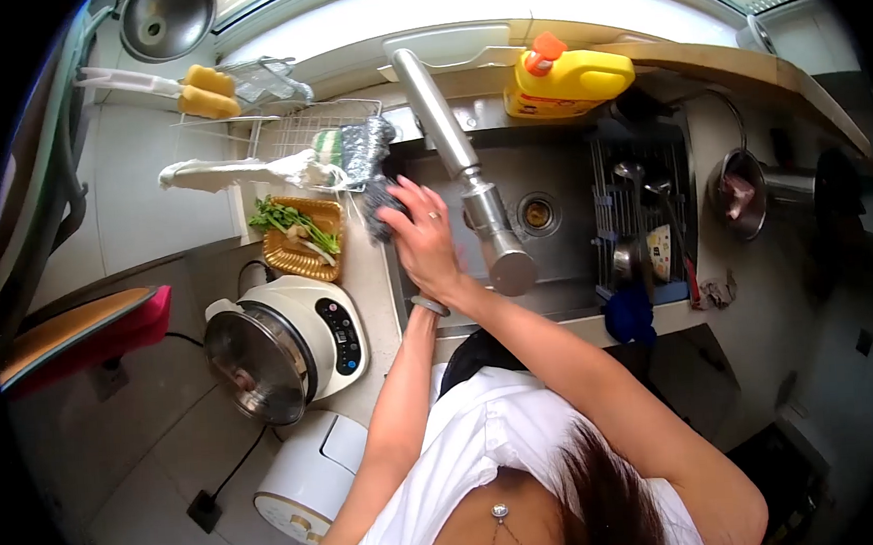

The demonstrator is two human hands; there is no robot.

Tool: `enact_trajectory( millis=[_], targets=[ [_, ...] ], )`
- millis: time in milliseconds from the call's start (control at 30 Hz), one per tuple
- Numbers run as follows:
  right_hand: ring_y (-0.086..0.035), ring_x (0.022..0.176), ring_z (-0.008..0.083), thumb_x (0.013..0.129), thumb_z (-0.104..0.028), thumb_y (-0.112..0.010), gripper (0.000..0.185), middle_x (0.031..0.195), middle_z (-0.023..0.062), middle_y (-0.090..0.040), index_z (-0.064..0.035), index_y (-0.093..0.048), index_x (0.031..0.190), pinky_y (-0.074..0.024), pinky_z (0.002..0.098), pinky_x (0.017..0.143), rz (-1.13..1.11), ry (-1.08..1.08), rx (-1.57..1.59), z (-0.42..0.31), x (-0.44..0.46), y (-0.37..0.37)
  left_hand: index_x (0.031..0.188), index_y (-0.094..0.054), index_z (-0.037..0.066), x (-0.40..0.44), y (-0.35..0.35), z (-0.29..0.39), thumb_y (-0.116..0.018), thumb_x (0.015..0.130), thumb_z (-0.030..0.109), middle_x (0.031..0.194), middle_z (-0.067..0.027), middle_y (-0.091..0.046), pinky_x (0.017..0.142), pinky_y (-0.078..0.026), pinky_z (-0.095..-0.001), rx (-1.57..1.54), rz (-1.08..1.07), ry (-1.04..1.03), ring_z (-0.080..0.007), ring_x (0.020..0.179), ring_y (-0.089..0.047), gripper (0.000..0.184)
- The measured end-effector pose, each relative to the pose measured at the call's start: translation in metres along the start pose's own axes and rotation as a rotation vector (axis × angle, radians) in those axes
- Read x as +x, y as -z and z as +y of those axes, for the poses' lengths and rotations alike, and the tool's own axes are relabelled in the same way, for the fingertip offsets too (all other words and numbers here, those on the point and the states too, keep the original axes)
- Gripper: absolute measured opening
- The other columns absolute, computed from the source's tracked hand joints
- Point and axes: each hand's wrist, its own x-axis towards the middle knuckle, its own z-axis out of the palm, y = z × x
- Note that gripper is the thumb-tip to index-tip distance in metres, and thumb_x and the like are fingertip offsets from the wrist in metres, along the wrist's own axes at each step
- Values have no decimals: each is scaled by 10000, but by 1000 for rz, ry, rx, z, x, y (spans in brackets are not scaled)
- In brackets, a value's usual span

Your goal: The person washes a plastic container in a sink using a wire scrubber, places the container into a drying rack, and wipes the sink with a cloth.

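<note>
My right hand [427, 235], with a ring on one finger, is at the left edge of the steel sink [560, 266]. Its thumb and fingers are around part of a dark grey, crumpled cloth [381, 208]. The left forearm reaches up to a wrist with a grey band [430, 305], under the right wrist; my left hand is hidden there. Just above the cloth, a grey scrubbing pad [361, 150] and a green-striped sponge [328, 147] lie on a wire rack [296, 128]. A steel faucet [438, 110] extends over the sink, right of my hands.
Left of the sink are a gold tray [282, 251] with green vegetables, a cooker [336, 332] and a white appliance [314, 471]. A yellow bottle [575, 83] stands behind the sink. To the right are a utensil rack [605, 199] and a metal pan [741, 197].
</note>
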Motion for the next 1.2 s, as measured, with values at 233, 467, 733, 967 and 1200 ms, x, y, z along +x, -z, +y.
enact_trajectory(
  millis=[233,467,733,967,1200],
  targets=[
    [-481,1182,352,832,33,-503,321,1270,169,-519,-61,-614,1118,-375,436,1014,81,-569,49,50,-84,97,1533,-30,234,2,-9,10,-447,1011,192,1415,-153,-421,955,-506,-426,-811,-253,237,-268,1233,-512,669],
    [-424,1311,374,759,6,-606,312,1355,200,-478,24,-618,1070,-358,414,1071,-159,-256,154,60,-78,103,1353,-449,82,-8,-37,17,-580,955,263,1261,-77,-557,941,-530,-339,-867,-280,269,-198,1119,-584,457],
    [-530,1153,363,684,37,-619,441,1206,185,-552,8,-576,1122,-426,382,989,-226,-272,205,92,-69,108,1347,-449,93,-8,-48,30,-509,974,431,1276,-70,-541,899,-533,-309,-703,-257,204,-176,1146,-562,507],
    [-534,1081,366,685,39,-612,339,1150,162,-560,-3,-625,1020,-438,410,941,-231,-191,89,109,-74,105,1482,-218,173,-12,-49,17,-377,988,517,1387,-112,-459,987,-487,-441,-668,-333,244,-284,1275,-472,622],
    [-476,1029,337,636,12,-643,328,1049,134,-522,-59,-673,954,-398,420,927,-389,-160,82,95,-73,108,1409,-374,102,-20,-54,46,-460,996,422,1237,-85,-565,846,-557,-343,-687,-212,204,-214,1079,-604,529]
  ],
)
